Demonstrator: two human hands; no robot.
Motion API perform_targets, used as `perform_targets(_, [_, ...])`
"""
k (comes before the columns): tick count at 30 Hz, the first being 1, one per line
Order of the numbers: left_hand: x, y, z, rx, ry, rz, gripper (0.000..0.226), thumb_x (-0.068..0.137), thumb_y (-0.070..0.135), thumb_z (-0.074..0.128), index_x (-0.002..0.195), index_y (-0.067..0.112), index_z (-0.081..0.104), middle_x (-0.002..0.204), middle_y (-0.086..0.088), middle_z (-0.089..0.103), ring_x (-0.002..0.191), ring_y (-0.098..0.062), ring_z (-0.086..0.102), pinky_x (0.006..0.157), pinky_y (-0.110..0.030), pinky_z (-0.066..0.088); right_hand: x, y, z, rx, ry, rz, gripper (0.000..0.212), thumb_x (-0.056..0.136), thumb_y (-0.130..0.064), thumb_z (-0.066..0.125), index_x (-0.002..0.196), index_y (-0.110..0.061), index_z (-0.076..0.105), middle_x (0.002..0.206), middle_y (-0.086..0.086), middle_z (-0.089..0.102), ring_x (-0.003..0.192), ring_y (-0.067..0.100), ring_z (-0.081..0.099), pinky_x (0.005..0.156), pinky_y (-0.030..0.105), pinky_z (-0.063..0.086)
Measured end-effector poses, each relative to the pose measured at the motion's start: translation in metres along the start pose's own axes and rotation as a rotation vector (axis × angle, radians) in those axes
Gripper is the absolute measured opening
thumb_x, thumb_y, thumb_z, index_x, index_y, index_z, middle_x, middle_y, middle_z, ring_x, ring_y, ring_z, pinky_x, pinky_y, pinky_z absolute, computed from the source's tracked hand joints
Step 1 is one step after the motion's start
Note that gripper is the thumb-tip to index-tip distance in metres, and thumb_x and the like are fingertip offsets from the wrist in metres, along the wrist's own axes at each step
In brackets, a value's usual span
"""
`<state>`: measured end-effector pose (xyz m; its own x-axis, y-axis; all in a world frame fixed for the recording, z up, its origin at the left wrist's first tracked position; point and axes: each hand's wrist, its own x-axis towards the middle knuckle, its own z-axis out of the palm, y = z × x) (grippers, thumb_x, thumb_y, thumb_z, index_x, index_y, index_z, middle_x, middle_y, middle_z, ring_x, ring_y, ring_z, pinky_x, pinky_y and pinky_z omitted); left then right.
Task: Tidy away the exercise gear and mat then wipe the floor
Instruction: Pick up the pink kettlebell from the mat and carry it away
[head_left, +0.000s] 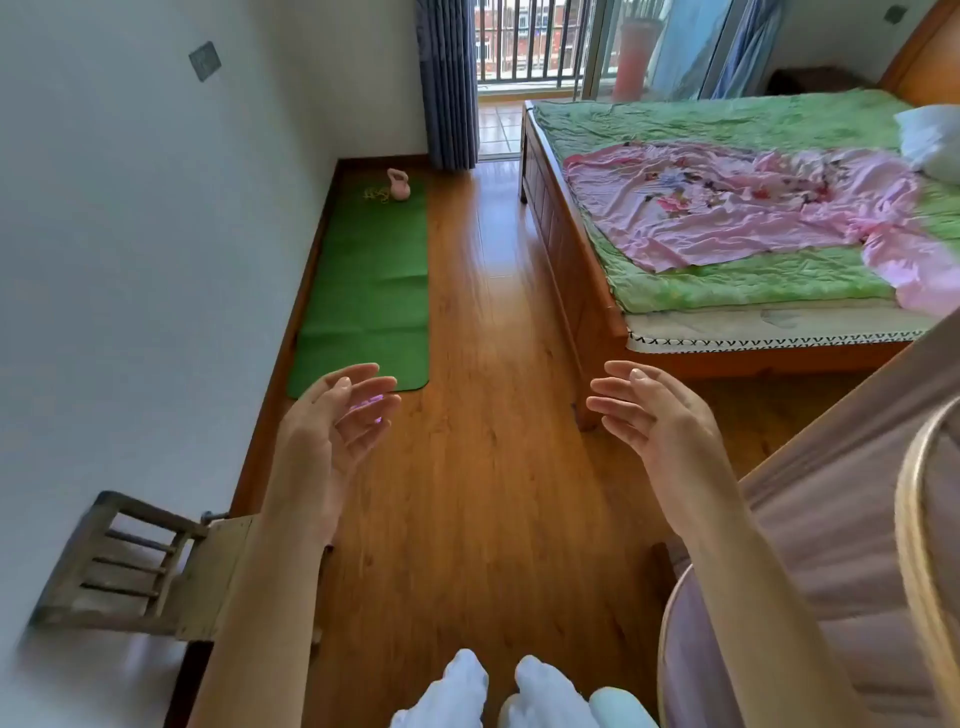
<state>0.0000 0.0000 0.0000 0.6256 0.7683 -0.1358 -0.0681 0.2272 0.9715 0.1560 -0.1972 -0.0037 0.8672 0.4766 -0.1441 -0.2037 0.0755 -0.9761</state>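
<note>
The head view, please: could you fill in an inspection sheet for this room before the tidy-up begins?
Surface: wooden floor, bare down the middle.
Job's things: green mat unrolled flat along the wall; pink kettlebell and a yellowish cord on its far end.
Clutter: pink sheet rumpled on the bed.
Grippers: left hand and right hand both open, holding nothing.
Cables: nothing seen.
Surroundings: wooden chair by the wall; curtain beside the balcony door.
</note>
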Motion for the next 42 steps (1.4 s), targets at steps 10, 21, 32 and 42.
perform_targets(10, [0.011,-0.032,-0.003,0.117,0.077,-0.062,0.025,0.099,0.015,0.038,0.101,0.015,0.062,0.102,-0.008,0.068,0.097,-0.024,0.065,0.089,-0.037,0.048,0.031,0.024,0.003,-0.025,-0.002,0.080,0.021,0.099,-0.018,0.042,0.099,-0.019,0.063,0.097,0.002,0.069,0.092,0.015,0.067,0.077,0.021,0.052])
perform_targets(21, [0.139,-0.041,0.013,0.242,0.059,-0.085,0.024,0.099,0.016,0.038,0.098,0.019,0.062,0.099,-0.004,0.069,0.094,-0.018,0.065,0.084,-0.031,0.049,0.142,0.028,0.044,-0.033,0.029,0.090,0.022,0.099,-0.016,0.042,0.097,-0.019,0.064,0.091,0.001,0.069,0.085,0.013,0.067,0.075,0.022,0.052])
perform_targets(32, [0.299,-0.014,0.008,0.175,0.055,-0.139,0.024,0.100,0.015,0.036,0.100,0.015,0.060,0.100,-0.007,0.067,0.095,-0.022,0.064,0.079,-0.030,0.048,0.284,0.013,0.101,0.031,-0.002,0.060,0.019,0.097,-0.015,0.046,0.098,-0.017,0.065,0.090,0.001,0.070,0.084,0.015,0.068,0.072,0.021,0.054])
perform_targets(42, [0.395,-0.002,0.041,0.133,0.060,-0.118,0.023,0.099,0.014,0.038,0.098,0.016,0.060,0.099,-0.006,0.067,0.091,-0.019,0.065,0.082,-0.029,0.050,0.384,0.015,0.104,0.038,0.055,0.100,0.020,0.098,-0.016,0.045,0.101,-0.016,0.064,0.095,0.005,0.069,0.085,0.016,0.068,0.071,0.019,0.054])
